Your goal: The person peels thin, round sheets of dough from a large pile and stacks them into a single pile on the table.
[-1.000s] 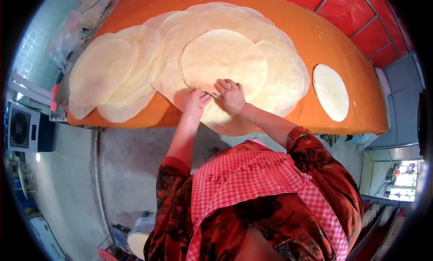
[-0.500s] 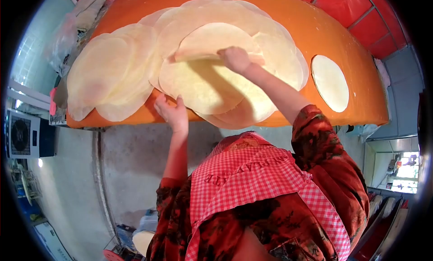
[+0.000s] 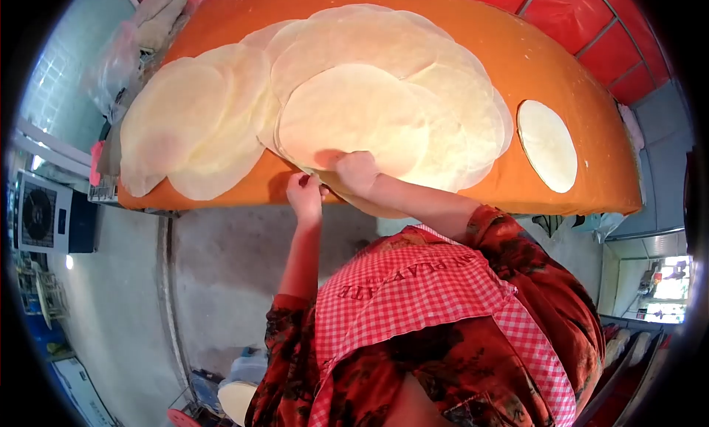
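A thin round flatbread sheet [image 3: 354,109] lies on top of a wide spread of overlapping flatbread sheets [image 3: 458,65] on the orange cloth-covered table [image 3: 509,50]. My left hand [image 3: 304,196] is at the table's front edge, thumb and fingers pinched on the rim of a sheet. Just to its right, my right hand [image 3: 359,173] has its fingers curled down at the near edge of the top sheet; the fingertips are partly hidden.
Another overlapping group of sheets [image 3: 177,109] lies at the left. A single round sheet [image 3: 547,146] lies apart at the right. Red tiles [image 3: 565,28] border the far right side. A stove-like appliance [image 3: 38,213] stands on the left.
My right hand has come from the middle of the pile to its near edge. The partly folded sheet now lies flat. My left hand's fingers have closed on a rim.
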`<state>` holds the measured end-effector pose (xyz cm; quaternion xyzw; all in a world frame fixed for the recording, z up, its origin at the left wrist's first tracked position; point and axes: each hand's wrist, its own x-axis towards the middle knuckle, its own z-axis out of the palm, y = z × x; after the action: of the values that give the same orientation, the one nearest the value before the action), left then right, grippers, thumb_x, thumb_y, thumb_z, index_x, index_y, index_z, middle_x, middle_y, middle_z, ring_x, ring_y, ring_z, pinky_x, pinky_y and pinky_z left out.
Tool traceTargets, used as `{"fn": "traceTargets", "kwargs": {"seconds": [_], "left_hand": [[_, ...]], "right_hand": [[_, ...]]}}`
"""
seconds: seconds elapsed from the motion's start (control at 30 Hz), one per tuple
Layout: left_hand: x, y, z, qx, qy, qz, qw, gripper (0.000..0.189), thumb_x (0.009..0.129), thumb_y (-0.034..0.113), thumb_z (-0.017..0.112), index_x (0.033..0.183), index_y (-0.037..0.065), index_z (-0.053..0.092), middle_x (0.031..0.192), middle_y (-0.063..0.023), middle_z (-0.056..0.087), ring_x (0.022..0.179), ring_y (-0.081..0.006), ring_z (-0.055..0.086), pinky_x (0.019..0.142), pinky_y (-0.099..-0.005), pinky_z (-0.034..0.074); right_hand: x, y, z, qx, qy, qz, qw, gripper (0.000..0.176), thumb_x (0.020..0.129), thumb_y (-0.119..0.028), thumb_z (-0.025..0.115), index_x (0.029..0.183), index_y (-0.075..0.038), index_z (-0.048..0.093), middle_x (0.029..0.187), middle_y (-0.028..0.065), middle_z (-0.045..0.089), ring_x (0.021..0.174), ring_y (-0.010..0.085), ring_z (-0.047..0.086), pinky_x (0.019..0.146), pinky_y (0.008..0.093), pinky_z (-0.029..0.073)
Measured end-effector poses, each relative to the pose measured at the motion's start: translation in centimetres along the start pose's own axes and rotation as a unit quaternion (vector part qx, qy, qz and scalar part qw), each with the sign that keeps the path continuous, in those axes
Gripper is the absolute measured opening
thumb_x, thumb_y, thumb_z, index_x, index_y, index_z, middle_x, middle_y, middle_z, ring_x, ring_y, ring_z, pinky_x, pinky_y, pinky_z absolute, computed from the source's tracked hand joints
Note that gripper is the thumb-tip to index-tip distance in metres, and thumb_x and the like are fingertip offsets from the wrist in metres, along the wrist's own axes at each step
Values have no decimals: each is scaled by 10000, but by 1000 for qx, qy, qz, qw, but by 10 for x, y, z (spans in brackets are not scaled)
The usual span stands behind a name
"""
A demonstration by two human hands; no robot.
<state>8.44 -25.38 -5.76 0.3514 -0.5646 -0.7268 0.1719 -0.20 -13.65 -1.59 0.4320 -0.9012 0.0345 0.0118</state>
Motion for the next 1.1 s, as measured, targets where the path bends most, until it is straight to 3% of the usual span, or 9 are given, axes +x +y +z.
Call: {"fn": "traceTargets", "kwargs": {"seconds": [0.13,0.33,0.43,0.53,0.73,0.8,0.93,1.0,1.1], "left_hand": [[-4,3,2,-10,8,-7,1000,63,883,41,568,918,-12,559,761,-69,602,565,-131,585,444,-251,427],[5,3,-2,-118,-15,-41,992,131,895,56,582,993,-19,536,871,-103,620,710,-192,644,584,-294,542],[-10,31,3,-162,-52,-57,984,187,909,80,582,1060,-5,511,951,-136,614,792,-242,654,682,-324,562],[-13,41,3,-179,-87,-65,978,209,913,83,576,1086,-8,502,1015,-150,601,868,-254,649,755,-344,561],[-17,40,10,-174,-118,-51,976,275,909,86,581,1154,3,487,1115,-110,552,1037,-242,591,851,-381,528],[-22,24,13,-164,-112,-72,977,311,901,90,593,1182,16,482,1124,-85,540,1043,-222,575,848,-375,518],[-36,-8,33,-137,-109,-153,973,425,869,85,626,1248,50,436,1092,-28,522,997,-148,523,803,-358,494],[-46,-7,40,-75,-96,-105,987,479,861,87,637,1281,42,411,1079,-23,522,1018,-144,506,794,-356,488],[-51,-4,42,-79,-83,-141,983,481,858,88,640,1270,14,400,1042,-25,524,995,-141,515,788,-336,483]], "right_hand": [[8,-18,3,3,-72,4,997,211,783,-205,575,905,-49,651,917,158,677,825,297,672,695,403,536],[-26,-13,-2,159,29,16,987,466,795,-174,611,1224,-10,533,1182,186,580,1028,334,592,849,408,503],[-29,-7,-1,220,108,12,969,468,767,-91,612,1226,-37,541,1137,161,604,1013,346,593,840,401,507],[-19,-7,-4,204,48,61,976,500,751,-42,606,1245,-72,539,1108,154,617,1010,345,597,812,397,516],[65,74,-72,194,-113,10,974,346,868,-281,546,1130,-69,622,896,175,673,816,301,645,754,401,507],[86,103,-153,195,-17,71,978,264,874,-229,531,1060,-89,657,925,175,668,835,294,649,759,415,511],[52,109,-229,-42,96,-9,994,232,856,-128,509,995,-141,694,887,166,667,789,313,654,686,426,520],[4,101,-201,-136,183,-48,973,259,805,-76,506,968,-154,691,774,118,665,659,309,647,553,403,504],[-67,94,-117,-10,217,-52,975,217,785,-82,509,948,-106,650,805,115,658,669,279,645,571,385,511]]}}
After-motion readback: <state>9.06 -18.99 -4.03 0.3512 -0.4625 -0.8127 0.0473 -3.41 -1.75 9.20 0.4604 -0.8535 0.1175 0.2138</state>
